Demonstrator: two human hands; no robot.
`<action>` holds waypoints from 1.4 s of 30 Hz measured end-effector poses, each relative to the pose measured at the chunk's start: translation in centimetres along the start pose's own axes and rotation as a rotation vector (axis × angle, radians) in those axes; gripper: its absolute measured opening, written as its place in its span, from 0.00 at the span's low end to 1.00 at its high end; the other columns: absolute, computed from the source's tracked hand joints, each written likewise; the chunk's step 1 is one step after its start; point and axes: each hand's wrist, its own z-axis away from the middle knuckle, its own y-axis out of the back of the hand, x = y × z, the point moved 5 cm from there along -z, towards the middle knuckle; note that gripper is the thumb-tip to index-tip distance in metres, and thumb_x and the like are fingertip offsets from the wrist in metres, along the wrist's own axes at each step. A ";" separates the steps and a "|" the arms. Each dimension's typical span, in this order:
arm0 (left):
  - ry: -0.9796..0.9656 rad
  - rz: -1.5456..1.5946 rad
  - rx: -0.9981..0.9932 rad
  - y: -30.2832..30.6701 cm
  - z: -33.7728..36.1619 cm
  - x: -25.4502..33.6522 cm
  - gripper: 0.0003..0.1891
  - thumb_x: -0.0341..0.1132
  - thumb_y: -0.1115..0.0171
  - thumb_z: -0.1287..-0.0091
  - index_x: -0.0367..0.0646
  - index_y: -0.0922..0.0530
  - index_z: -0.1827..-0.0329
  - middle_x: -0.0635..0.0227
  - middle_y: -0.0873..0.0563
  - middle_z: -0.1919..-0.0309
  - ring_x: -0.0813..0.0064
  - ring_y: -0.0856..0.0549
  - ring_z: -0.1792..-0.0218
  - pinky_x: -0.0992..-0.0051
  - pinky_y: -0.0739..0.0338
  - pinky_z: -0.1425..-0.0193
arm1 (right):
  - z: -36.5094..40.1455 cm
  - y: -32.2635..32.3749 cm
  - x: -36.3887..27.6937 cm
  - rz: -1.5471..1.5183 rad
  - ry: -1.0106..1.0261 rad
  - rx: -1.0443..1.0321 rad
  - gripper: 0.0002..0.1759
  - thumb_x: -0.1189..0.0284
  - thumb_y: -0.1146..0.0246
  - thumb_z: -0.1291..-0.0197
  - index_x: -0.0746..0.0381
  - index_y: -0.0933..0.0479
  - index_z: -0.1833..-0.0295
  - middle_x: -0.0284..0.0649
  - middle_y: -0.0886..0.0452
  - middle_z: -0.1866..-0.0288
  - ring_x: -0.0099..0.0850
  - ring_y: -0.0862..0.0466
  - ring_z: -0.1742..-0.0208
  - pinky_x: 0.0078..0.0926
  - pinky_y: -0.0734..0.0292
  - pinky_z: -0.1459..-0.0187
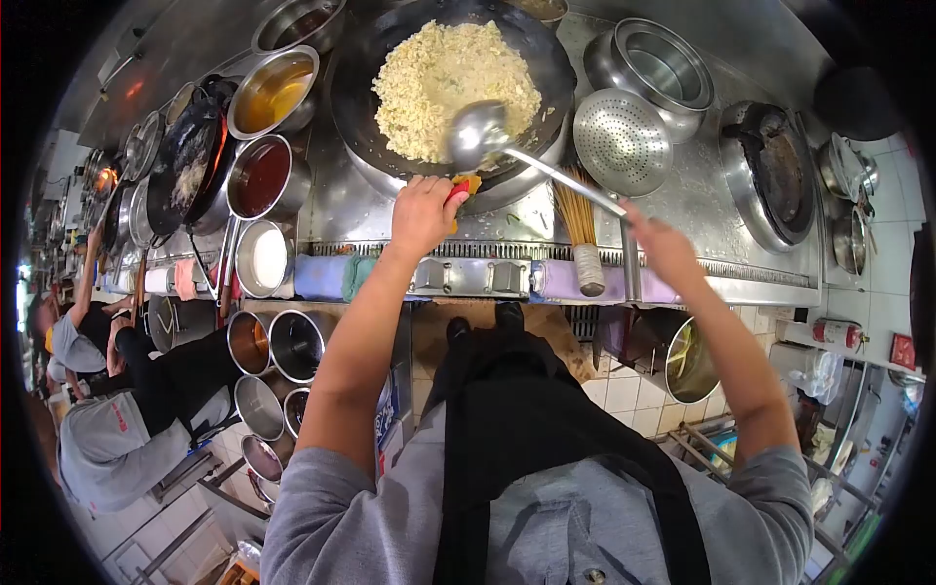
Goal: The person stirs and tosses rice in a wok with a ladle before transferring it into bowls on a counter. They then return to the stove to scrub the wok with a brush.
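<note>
A large black wok (353,102) in front of me holds a pale yellow heap of what looks like fried rice (419,83). My left hand (422,216) is closed on a red and yellow cloth (469,185) at the wok's near rim. In my right hand (663,246) is the end of a long metal ladle (478,134). Its bowl, slightly blurred, rests over the near part of the rice, and the handle slants down to the right across the rim. A bamboo wok brush (577,224) and a round perforated strainer (624,141) lie right of the wok.
Pots of amber liquid (278,93), dark red sauce (261,177) and white contents (262,258) stand left. A water pot (665,63) and a blackened burner ring (772,175) are to the right. Folded towels (324,277) line the front edge. Co-workers (127,439) stand at left.
</note>
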 end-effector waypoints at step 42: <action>-0.064 0.065 -0.272 14.0 1.3 7.9 0.20 0.51 0.42 0.33 0.46 0.18 0.75 0.60 0.17 0.81 0.58 0.18 0.76 0.61 0.29 0.56 | 20.7 19.0 -18.9 -0.242 0.046 -0.360 0.35 0.68 0.45 0.34 0.45 0.46 0.23 0.55 0.18 0.57 0.54 0.18 0.57 0.48 0.25 0.53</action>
